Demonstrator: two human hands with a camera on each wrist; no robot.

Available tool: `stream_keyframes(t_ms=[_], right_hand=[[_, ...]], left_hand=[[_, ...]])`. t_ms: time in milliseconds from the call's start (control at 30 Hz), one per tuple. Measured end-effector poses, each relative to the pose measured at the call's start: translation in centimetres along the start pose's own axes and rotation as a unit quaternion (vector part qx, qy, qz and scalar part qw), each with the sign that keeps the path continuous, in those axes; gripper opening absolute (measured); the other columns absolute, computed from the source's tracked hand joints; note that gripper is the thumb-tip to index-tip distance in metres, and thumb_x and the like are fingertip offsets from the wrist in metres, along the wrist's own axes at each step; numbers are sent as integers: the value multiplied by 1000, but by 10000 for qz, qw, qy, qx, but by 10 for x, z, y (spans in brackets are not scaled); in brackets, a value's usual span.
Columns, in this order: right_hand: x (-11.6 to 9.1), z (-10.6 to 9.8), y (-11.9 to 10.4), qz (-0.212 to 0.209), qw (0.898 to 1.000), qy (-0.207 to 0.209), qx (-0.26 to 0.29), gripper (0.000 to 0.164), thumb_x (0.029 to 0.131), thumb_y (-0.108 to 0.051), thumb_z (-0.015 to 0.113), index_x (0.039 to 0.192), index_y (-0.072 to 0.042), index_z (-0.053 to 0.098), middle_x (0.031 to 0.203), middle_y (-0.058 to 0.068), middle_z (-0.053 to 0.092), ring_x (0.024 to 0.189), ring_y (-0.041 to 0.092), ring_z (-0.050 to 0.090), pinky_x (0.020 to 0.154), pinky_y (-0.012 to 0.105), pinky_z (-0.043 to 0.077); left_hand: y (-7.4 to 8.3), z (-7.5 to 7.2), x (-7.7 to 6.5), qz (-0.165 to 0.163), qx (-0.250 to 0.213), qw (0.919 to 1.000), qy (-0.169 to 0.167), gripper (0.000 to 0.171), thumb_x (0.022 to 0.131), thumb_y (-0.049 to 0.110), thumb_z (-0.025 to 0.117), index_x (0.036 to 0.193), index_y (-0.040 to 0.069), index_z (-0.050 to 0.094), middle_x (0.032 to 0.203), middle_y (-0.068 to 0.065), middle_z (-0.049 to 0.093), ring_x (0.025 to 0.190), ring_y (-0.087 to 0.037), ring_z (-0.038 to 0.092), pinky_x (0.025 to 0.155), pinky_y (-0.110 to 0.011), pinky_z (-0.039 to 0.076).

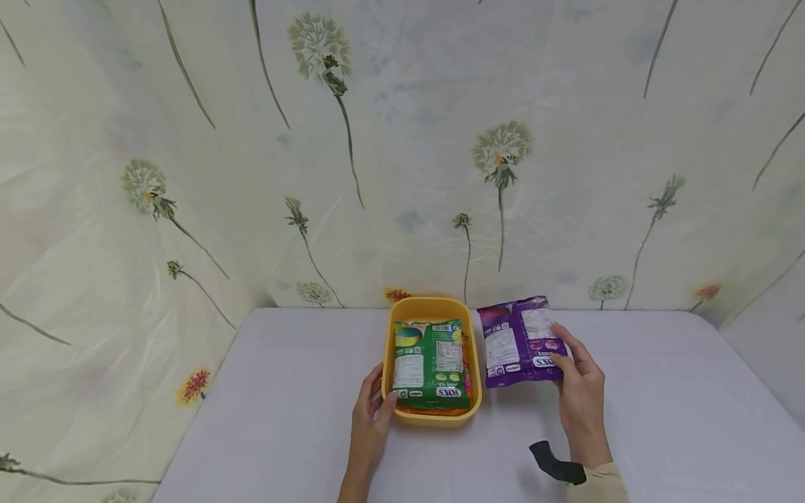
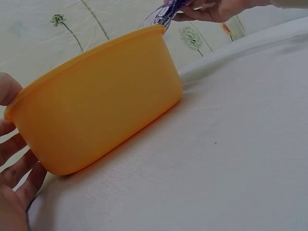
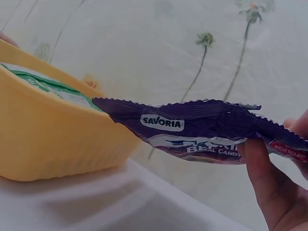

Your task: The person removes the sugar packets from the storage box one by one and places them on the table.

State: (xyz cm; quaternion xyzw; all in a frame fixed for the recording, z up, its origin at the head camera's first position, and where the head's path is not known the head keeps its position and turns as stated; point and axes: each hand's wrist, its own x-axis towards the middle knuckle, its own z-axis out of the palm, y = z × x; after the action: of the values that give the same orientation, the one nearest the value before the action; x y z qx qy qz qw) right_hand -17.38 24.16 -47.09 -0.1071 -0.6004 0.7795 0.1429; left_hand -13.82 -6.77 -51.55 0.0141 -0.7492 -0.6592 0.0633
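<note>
A purple candy bag [image 1: 520,342] is held up just right of the yellow plastic tub [image 1: 431,420], its right edge pinched between the thumb and fingers of my right hand [image 1: 581,391]. In the right wrist view the purple bag [image 3: 192,130] appears edge-on, above the table. My left hand [image 1: 370,423] grips the tub's near left corner, thumb over the rim and fingers against the outer wall [image 2: 96,106]. Inside the tub a green candy bag [image 1: 421,381] lies flat on top. Orange and pink wrapping shows below it, mostly hidden.
The tub stands on a white-covered table [image 1: 295,391], near its back edge. Behind rises a curtain [image 1: 409,161] with a dandelion print. A black curved strap-like piece [image 1: 556,467] juts from the right wrist beside a beige sleeve [image 1: 600,485].
</note>
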Motion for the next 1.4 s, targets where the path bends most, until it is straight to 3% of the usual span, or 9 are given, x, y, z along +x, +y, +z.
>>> stream_keyframes(t_ms=[233,400,733,967,1200,1400], right_hand=[[2,0,2,147,9999,-3,-51,41,98,-9,45,138,-13,49,150,1,37,114,10,51,80,13,51],[3,-2,5,156,9997,-22,-171,41,98,-9,44,138,-13,49,151,2,36,115,10,51,80,12,51],[5,-5,7,285,9994,-40,-214,42,97,-8,45,139,-13,49,149,3,37,112,9,52,80,12,51],[5,-9,11,402,9985,-130,-360,43,97,-9,47,140,-13,47,147,4,37,106,4,54,77,13,52],[8,-12,16,525,9964,-193,-640,43,97,-10,47,140,-15,47,148,5,34,105,3,54,77,12,51],[9,-18,18,697,9923,-343,-967,43,98,-12,45,141,-19,46,153,8,29,104,2,52,78,11,51]], left_hand=[[-21,3,5,93,97,9998,128,53,93,29,58,142,29,37,144,8,43,129,-12,47,99,-16,41],[-21,3,5,31,69,9999,134,54,92,29,59,141,31,37,144,10,43,130,-10,46,98,-13,40],[-22,3,5,97,84,9998,120,53,92,29,59,140,33,37,144,8,43,129,-11,47,99,-15,41],[-22,3,5,182,149,9996,137,54,93,29,58,142,28,37,145,5,43,129,-15,48,101,-23,44],[-23,3,5,120,92,9998,134,53,92,31,59,141,31,37,144,8,43,128,-11,48,99,-16,42],[-22,3,6,163,121,9997,134,54,92,30,59,142,27,37,145,6,43,129,-14,47,102,-27,44]])
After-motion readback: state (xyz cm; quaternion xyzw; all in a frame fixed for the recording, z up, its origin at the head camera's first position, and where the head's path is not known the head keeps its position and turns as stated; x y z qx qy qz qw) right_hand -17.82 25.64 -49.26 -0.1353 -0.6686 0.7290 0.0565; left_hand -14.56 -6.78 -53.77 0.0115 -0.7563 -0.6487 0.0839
